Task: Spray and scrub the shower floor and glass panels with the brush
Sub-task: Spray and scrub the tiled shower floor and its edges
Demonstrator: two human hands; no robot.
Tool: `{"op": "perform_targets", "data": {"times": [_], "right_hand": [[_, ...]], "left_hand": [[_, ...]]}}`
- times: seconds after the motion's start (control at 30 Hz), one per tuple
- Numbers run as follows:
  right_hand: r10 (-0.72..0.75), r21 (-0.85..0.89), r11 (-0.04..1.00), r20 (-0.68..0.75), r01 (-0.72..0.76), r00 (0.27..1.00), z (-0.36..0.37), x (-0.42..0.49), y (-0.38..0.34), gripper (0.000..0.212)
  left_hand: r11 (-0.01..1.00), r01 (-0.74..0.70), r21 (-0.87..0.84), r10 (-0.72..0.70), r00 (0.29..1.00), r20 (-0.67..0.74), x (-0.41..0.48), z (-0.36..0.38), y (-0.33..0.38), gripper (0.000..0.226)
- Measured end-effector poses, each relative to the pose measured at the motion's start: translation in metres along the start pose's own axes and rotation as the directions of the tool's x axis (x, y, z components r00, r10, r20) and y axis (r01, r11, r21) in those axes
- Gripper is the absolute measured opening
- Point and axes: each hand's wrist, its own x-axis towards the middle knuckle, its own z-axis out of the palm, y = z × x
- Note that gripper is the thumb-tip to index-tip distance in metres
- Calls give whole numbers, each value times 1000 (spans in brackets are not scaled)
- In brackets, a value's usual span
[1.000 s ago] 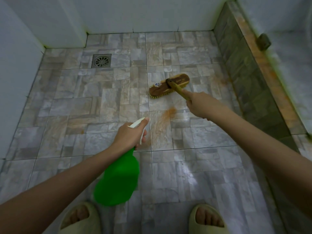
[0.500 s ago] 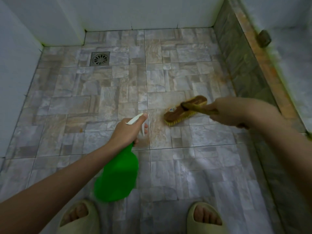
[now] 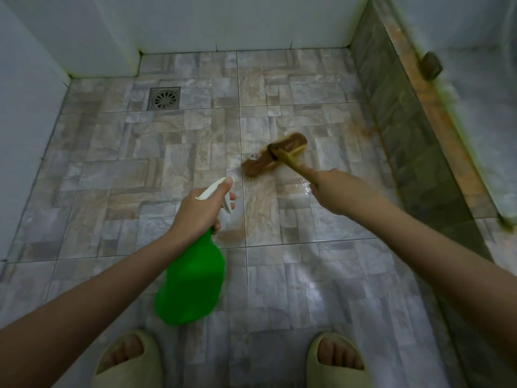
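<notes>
The right hand [image 3: 340, 191] grips the handle of the brush [image 3: 275, 157], fingers curled round it. The brush head lies bristles-down on the shower floor [image 3: 117, 169], near the middle of the tiled area, its handle running back toward the person. Brown-orange residue marks the tiles just beside and below the brush head, with a wet sheen next to the right hand.

The left hand [image 3: 202, 211] holds the green spray bottle [image 3: 193, 284] by its neck, fingers wrapped round it and one fingertip lying along the top of the white nozzle [image 3: 215, 189]; the white trigger shows below the fingers. The bottle body hangs blurred above the floor, nozzle pointing toward the brush.

A square metal drain [image 3: 164, 98] sits at the far left of the floor, well apart from the brush. A raised tiled curb [image 3: 402, 127] runs along the right side, its top edge stained orange. Two feet in pale slippers [image 3: 126, 362] stand at the near edge.
</notes>
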Motion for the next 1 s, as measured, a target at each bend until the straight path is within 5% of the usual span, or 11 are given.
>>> {"op": "perform_targets", "data": {"times": [0.17,0.33,0.53,0.7,0.87,1.0], "right_hand": [[21,-71,997,192,-7,981,-23,-19,16,79],[53,33,998,-46,-52,998,-3,12,24,77],[237,10,971,93,-239,967,-25,-9,40,75],[213,166,967,-93,-195,973,-6,31,67,88],[304,200,931,33,-304,952,-13,-4,79,81],[388,182,912,-92,-367,917,27,-23,79,78]], "left_hand": [[1000,-19,-7,18,1000,-17,-5,0,1,49],[997,-55,-45,54,998,-25,-3,-2,16,50],[994,-109,-1,109,992,64,3,1,43,49],[991,-133,10,132,989,67,12,21,57,50],[990,-128,-54,130,991,22,22,52,69,48],[981,-194,27,191,979,74,31,80,85,49]]}}
